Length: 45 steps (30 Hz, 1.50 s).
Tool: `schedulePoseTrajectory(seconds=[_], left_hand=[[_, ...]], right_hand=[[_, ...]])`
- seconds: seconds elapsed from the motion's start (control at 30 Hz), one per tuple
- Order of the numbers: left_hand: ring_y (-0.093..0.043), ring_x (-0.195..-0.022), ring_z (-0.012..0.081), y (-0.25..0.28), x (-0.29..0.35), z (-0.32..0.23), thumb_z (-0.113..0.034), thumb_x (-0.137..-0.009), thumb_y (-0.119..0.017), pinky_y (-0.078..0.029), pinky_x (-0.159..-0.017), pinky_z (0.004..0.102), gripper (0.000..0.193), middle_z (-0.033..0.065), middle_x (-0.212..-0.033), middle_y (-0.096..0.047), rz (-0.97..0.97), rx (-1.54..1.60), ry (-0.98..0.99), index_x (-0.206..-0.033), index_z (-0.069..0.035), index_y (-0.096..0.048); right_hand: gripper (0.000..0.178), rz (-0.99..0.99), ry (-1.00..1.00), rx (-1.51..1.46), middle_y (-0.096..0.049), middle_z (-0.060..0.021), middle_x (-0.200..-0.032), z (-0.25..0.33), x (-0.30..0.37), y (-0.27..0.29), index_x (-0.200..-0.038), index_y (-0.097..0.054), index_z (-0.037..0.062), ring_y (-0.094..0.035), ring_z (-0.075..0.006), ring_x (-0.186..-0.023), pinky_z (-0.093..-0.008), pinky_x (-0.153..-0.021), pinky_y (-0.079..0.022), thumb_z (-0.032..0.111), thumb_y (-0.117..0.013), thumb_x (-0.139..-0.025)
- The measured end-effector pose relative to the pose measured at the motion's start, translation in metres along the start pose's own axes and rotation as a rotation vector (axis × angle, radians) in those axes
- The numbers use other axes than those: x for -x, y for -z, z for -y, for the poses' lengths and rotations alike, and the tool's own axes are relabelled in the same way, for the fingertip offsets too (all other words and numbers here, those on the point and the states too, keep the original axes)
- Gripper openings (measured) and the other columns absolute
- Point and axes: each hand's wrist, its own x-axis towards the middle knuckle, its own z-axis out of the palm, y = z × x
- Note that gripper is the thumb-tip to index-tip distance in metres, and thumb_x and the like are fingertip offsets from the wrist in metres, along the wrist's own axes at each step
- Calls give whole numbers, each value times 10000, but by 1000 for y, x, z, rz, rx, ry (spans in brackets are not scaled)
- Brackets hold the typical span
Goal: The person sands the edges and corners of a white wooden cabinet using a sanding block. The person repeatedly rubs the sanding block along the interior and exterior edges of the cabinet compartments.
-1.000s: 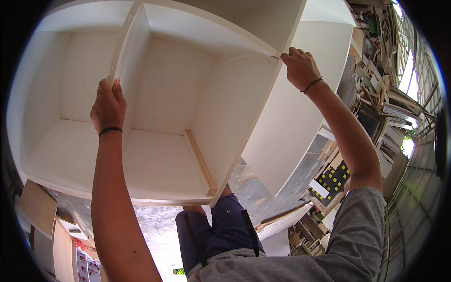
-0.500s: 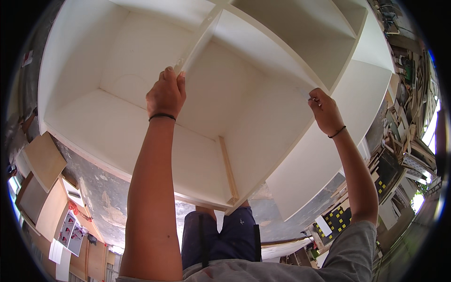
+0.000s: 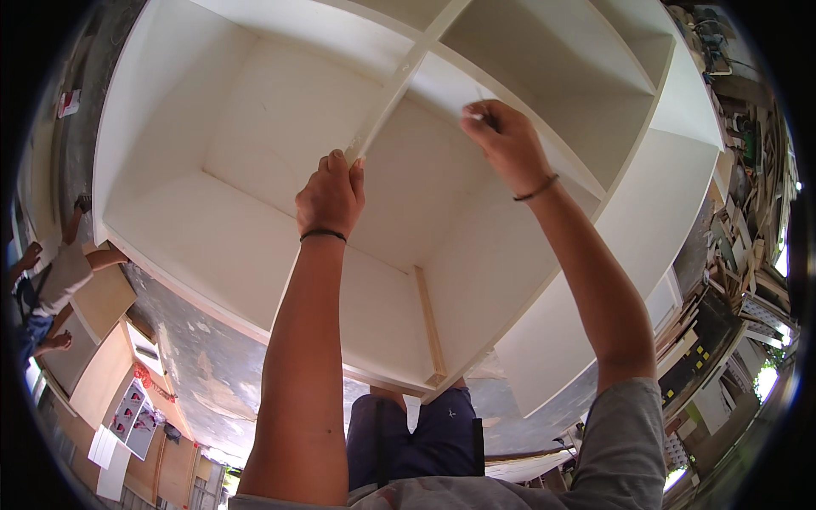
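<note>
A large white cabinet (image 3: 225, 246) with several open compartments fills the middle of the view. My left hand (image 3: 327, 200) is closed around the front edge of its upright divider (image 3: 401, 81). My right hand (image 3: 508, 146) is raised in front of the compartment right of that divider, below the crossing shelf edge (image 3: 510, 83). Its fingers are pinched on a small, thin, pale thing, blurred and too small to name. Inside this compartment, a narrow wooden strip (image 3: 429, 327) lies near the front edge.
At the left edge stands another person (image 3: 59, 280), beside brown boards (image 3: 102, 365). A white panel (image 3: 552, 365) lies right of the cabinet. Scrap wood (image 3: 739, 229) is heaped at the far right. The floor (image 3: 204, 348) is grey and stained.
My right hand has moved left and up, from the compartment's right front edge to near the divider. My left hand keeps its grip. Another person has come into view at the left.
</note>
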Motion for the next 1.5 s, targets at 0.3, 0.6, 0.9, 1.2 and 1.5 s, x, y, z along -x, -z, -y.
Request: schedulePoseTrajectory(seconds=[0.3, 0.6, 0.9, 1.2, 1.5], left_hand=[[-643, -827, 279, 5, 0, -2, -380, -967, -375, -537, -682, 414, 368, 102, -1008, -605, -6, 17, -4, -1080, -44, -474], [-635, -850, 274, 4, 1, 0, -376, -969, -371, -537, -675, 417, 361, 97, -994, -597, -12, 21, -12, -1067, -44, -474], [-629, -827, 275, 0, 1, 2, -364, -964, -388, -535, -670, 417, 355, 95, -991, -586, -19, -6, -28, -1093, -42, -464], [-625, -759, 225, 3, 1, 4, -378, -954, -419, -545, -583, 366, 352, 68, -928, -583, -44, -3, -57, -1073, -52, -476], [-619, -747, 227, -2, 2, 11, -370, -945, -449, -539, -570, 376, 328, 61, -921, -585, -52, 73, -36, -1049, -61, -483]], right_hand=[[216, -142, -241, -597, -491, 1, -648, 38, -56, -81, -1053, -562, 35, -442, -90, -529, -275, -482, -387, 145, -536, -868], [321, -170, -25, -297, -502, -3, -665, 25, -43, -58, -1142, -556, 9, -452, -91, -592, -285, -527, -389, 171, -528, -867], [194, -289, 153, -26, -525, 13, -756, 11, -30, -9, -1011, -634, 38, -463, -70, -667, -223, -595, -398, 126, -530, -873], [261, -45, 618, 886, -537, -80, -790, 46, -32, 66, -991, -648, 75, -559, -248, -816, -369, -705, -470, -48, -541, -788], [299, 386, 1204, 1535, -551, -20, -1003, 75, -103, 27, -1032, -642, 169, -526, -191, -938, -339, -770, -460, 50, -574, -767]])
